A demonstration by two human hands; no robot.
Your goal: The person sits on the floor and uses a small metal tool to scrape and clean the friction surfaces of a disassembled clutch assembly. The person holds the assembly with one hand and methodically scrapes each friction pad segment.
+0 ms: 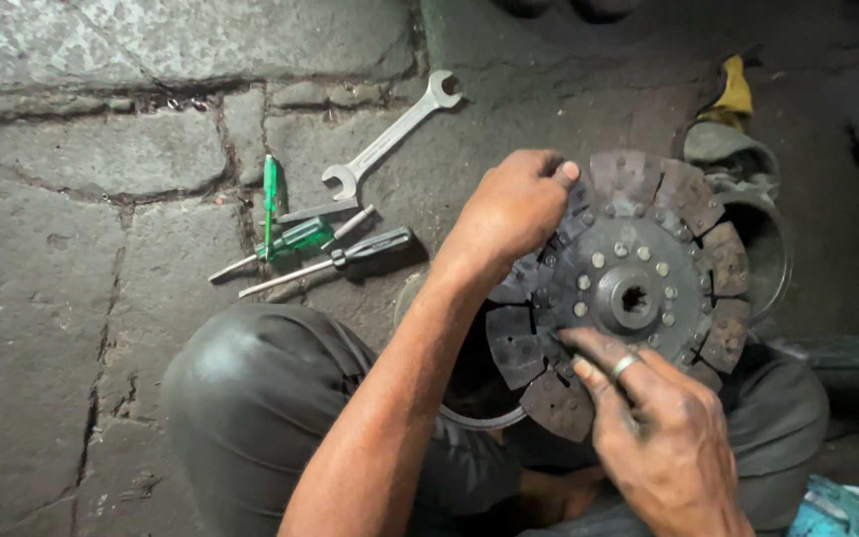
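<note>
Right hand and left hand, fingers gripping clutch disc rim; cracked stone floor, wrench, screwdrivers nearby.

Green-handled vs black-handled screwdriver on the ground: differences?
The green-handled screwdriver has a translucent green grip; the black-handled screwdriver has a dark opaque one. The green one lies farther from the person, the black one closer. Both lie flat on the stone floor, roughly parallel, tips pointing left.
</note>
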